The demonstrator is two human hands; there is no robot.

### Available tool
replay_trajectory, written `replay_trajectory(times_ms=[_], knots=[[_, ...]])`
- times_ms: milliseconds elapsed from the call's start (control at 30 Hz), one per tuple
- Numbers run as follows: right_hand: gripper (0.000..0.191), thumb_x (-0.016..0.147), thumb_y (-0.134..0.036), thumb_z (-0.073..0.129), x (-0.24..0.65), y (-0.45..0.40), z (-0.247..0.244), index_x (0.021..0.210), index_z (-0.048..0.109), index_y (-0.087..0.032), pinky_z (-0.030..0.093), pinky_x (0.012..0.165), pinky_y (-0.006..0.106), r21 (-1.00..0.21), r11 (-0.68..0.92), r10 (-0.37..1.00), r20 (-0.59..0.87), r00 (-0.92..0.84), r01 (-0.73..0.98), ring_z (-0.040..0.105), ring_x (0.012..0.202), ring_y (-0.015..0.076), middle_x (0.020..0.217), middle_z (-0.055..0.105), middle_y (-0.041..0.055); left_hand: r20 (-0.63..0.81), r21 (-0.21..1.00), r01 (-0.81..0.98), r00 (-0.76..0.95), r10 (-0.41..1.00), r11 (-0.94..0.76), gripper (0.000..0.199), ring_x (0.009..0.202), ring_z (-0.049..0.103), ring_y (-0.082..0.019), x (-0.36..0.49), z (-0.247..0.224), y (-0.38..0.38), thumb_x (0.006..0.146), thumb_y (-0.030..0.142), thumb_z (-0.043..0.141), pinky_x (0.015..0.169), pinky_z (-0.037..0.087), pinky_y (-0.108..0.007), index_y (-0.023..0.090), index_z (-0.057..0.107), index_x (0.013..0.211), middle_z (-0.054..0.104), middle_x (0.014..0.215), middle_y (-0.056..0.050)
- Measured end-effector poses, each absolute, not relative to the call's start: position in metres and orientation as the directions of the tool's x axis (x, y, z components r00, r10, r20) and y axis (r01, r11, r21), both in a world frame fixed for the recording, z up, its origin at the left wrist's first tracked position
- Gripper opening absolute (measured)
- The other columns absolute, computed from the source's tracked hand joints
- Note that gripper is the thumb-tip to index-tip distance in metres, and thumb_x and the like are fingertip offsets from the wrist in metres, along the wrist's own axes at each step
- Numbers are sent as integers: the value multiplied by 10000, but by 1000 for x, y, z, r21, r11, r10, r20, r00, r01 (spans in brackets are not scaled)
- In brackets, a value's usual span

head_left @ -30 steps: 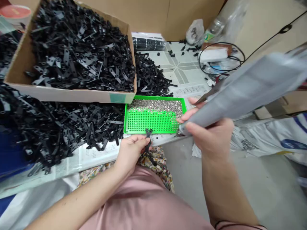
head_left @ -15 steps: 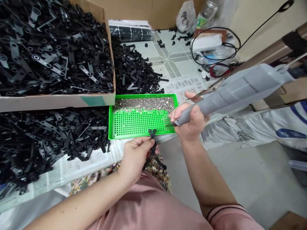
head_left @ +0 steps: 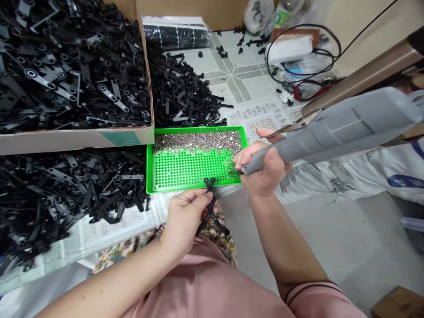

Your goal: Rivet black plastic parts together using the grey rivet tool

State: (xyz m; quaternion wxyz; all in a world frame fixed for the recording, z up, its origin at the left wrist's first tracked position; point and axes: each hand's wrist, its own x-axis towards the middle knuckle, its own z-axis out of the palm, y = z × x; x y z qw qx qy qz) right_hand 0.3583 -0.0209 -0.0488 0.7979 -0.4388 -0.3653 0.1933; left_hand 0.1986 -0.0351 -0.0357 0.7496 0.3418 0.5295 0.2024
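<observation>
My left hand (head_left: 187, 214) pinches black jointed plastic arms (head_left: 210, 207) near the front edge of a green tray (head_left: 149, 172). Two ringed ends of these arms point up over the tray's rim. In my right hand (head_left: 265, 170) is a grey electric screwdriver (head_left: 318, 137), its fingers wrapped round the narrow front end. The tool's tip points down-left over the right side of the tray, and the bit is mostly hidden by the fingers. Small silvery screws (head_left: 198, 140) lie heaped along the tray's far side, with some at the right over the perforated bottom.
A cardboard box (head_left: 126, 138) full of black plastic parts stands at the left. Loose black parts (head_left: 109, 185) lie before it and beside it. A plastic-wrapped roll (head_left: 179, 36), a coiled black cable (head_left: 338, 51) and bags are at the back. White sacks (head_left: 331, 176) lie at the right.
The view has shifted slightly, so the box and tray appear a little further left. Both hands keep their grips, and the screwdriver's rear end sits a little lower in view.
</observation>
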Motion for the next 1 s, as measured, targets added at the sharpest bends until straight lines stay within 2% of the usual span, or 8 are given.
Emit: replay_trajectory(times_ms=[133,300,433,533,633,767,867,1000], knots=[[252,783,-419,604,351,-19,-46,952,620,-233,410,373,291,-874,481,602,388,698,71,451,338,128,465,492,-66,-647,738,75,361,671,671,179,499,479,-87,198,-37,-35,742,283,623,496,319,-206,131,653,651,652,565,-28],[132,796,-287,631,335,-18,-44,906,585,-229,466,492,266,-904,400,404,324,856,153,507,431,103,549,529,-70,-653,735,90,362,665,672,198,517,509,-101,198,-37,-35,739,297,631,487,324,-209,136,657,626,659,575,-38],[179,793,-317,591,342,-22,-45,926,617,-200,439,436,288,-864,491,519,394,758,113,459,370,119,473,507,-63,-680,706,89,361,637,703,208,523,529,-112,199,-37,-33,730,314,639,483,338,-211,140,659,618,668,595,-43],[222,784,-367,575,350,-24,-37,927,619,-202,397,380,280,-847,527,539,400,741,74,430,340,124,448,487,-63,-687,702,90,350,637,707,221,505,506,-103,199,-38,-34,731,319,640,475,328,-209,142,657,600,664,580,-42],[225,784,-412,546,349,-27,-20,888,605,-221,380,348,274,-844,535,556,394,732,48,415,320,120,437,463,-70,-673,721,102,341,657,686,248,467,438,-85,199,-40,-35,739,327,632,458,295,-211,139,655,579,650,553,-38],[253,792,-443,517,336,-29,-4,887,596,-222,385,329,282,-847,524,676,355,646,-84,407,301,123,420,462,-65,-657,741,106,320,683,663,272,449,386,-77,199,-40,-36,734,345,638,453,274,-221,140,644,554,611,514,-19],[240,769,-418,571,328,-29,-4,894,593,-215,394,326,288,-840,511,755,336,564,-184,425,304,131,430,490,-54,-653,748,113,300,696,653,279,431,346,-70,200,-40,-35,723,344,647,437,252,-220,146,627,528,556,464,8],[242,778,-400,582,325,-28,-8,920,598,-205,399,326,289,-837,501,794,346,499,-217,439,311,133,450,524,-43,-652,749,118,305,694,652,286,423,323,-68,200,-39,-35,720,345,648,424,234,-221,149,616,515,516,444,23]])
